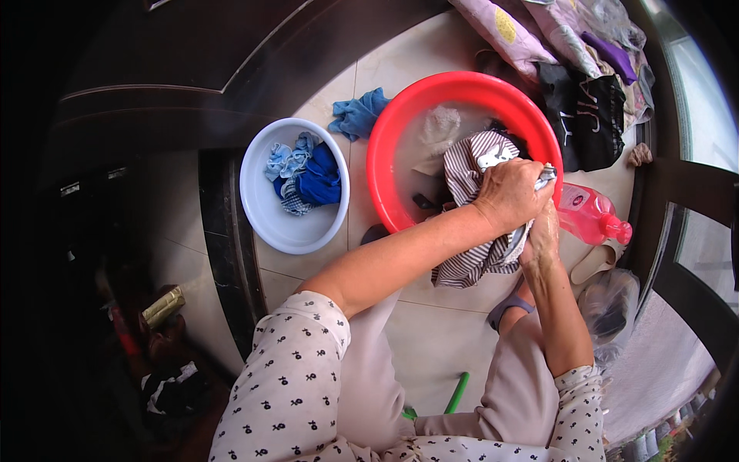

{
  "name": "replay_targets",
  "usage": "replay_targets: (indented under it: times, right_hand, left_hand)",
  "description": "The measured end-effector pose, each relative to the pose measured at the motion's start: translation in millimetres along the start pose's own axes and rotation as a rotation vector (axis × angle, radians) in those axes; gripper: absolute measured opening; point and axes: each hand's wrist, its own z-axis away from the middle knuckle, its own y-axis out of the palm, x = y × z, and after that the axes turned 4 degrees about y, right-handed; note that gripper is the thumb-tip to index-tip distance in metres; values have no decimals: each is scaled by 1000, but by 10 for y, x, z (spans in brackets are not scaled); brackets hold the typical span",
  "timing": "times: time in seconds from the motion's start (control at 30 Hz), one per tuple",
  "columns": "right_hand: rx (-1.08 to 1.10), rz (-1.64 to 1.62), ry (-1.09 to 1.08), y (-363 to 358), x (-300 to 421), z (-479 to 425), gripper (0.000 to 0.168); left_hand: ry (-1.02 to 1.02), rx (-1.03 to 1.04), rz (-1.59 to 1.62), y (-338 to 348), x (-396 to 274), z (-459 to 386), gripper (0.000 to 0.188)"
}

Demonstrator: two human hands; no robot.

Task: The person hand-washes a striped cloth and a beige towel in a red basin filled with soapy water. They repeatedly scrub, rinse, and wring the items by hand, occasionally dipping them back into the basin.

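A brown-and-white striped garment point(460, 167) with a white cartoon patch is bunched in both my hands over the near right rim of a red plastic basin point(385, 190). My left hand point(514, 190) grips the cloth from above. Just below it, my right hand point(541, 234) holds the same garment. A small grey-and-white end pokes out past my left fingers; what it is I cannot tell. Part of the garment hangs outside the basin on my side. Cloudy water point(407, 153) fills the basin, with a pale lacy cloth point(440, 127) and dark fabric in it.
Left stands a pale blue basin point(260, 216) with blue clothes point(320, 179). A blue cloth point(361, 112) lies on the tiles behind. Beside the red basin are a pink detergent bottle point(586, 213), a light shoe point(594, 263), a plastic bag point(609, 306) and piled clothes point(589, 115).
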Motion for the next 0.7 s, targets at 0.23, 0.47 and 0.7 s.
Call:
replay_targets:
  times: [0.23, 0.47, 0.7]
  right_hand:
    - [469, -75, 70, -907, 91, -812, 25]
    - [-56, 58, -3, -189, 45, -191, 33]
    - [-70, 65, -62, -263, -169, -199, 41]
  left_hand:
    - [450, -55, 10, 228, -264, 347, 23]
    - [144, 38, 30, 5, 73, 106, 22]
    - [-68, 116, 15, 118, -5, 113, 32]
